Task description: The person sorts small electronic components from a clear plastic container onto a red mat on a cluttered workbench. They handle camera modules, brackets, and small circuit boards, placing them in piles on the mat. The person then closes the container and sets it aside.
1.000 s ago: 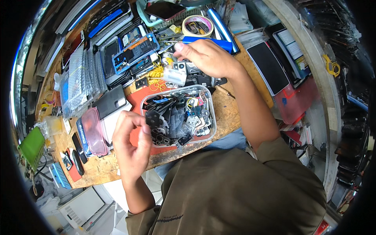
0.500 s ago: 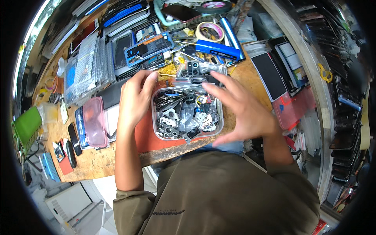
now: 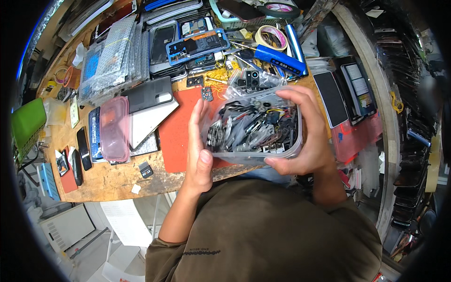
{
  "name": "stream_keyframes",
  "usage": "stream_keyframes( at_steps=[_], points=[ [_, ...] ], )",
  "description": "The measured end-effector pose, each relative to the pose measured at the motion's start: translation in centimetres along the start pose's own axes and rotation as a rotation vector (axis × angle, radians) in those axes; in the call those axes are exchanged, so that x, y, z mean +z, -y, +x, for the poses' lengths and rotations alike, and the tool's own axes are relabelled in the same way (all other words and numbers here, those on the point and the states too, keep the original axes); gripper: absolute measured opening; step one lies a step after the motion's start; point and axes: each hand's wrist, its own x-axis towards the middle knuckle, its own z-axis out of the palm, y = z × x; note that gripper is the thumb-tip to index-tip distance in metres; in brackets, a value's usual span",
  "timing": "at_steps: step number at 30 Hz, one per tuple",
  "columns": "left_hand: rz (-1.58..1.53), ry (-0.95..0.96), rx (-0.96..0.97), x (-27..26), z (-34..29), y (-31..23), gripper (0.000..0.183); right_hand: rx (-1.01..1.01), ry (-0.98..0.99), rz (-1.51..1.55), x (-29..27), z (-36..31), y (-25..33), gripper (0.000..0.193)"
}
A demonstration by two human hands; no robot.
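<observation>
A clear plastic container (image 3: 249, 158) is tilted between my two hands, over the right part of a red mat (image 3: 176, 136). Loose small phone parts (image 3: 253, 123) fill it: dark brackets, lens covers, thin flex pieces and bits of clear film. Along its left wall my left hand (image 3: 198, 162) presses with the palm side, fingers stretched and thumb up. My right hand (image 3: 310, 129) clasps the right end, thumb at the near rim and fingers over the far corner. Two small camera-lens pieces, one a dark plate (image 3: 194, 81) and one a grey bracket (image 3: 206, 94), lie just beyond the left hand.
To the left lie a pink translucent lid (image 3: 115, 129), a white panel (image 3: 152, 123) and a small dark card (image 3: 145, 170). Bubble-wrapped stacks (image 3: 112, 58), phone frames (image 3: 197, 47), a tape roll (image 3: 272, 37) and a blue cylinder tool (image 3: 279, 60) crowd the back. Phones (image 3: 331, 98) lie right.
Both hands have closed in on the container, which was resting flat on the mat. It is now tilted and shifted right, and its parts have moved about. My view has shifted too.
</observation>
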Motion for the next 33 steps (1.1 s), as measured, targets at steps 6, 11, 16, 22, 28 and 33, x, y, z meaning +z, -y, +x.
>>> stream_keyframes(
  at_steps=[6, 11, 16, 22, 28, 33],
  points=[
    [0.203, 0.043, 0.120, 1.6, 2.1, 1.0, 0.100, 0.044, 0.031, -0.323, -0.3, 1.5, 4.0, 0.094],
    [0.249, 0.043, 0.180, 0.5, 2.4, 1.8, 0.090, 0.012, 0.098, -0.464, -1.0, 3.5, 4.9, 0.093],
    [0.408, -0.001, 0.234, 0.8, 2.0, 2.7, 0.116, 0.067, 0.157, -0.433, -1.4, 4.5, 5.2, 0.094],
    [0.850, 0.089, 0.472, 1.1, 0.0, 2.8, 0.145, 0.017, 0.183, -0.507, -0.8, 4.8, 5.0, 0.096],
    [1.076, 0.079, 0.248, 1.0, 0.6, 2.4, 0.118, 0.036, 0.189, -0.423, -2.4, 3.7, 4.3, 0.097],
    [1.192, 0.079, 0.125, -1.2, 2.1, 1.4, 0.115, 0.134, 0.129, -0.340, -4.8, 1.5, 3.8, 0.102]
  ],
)
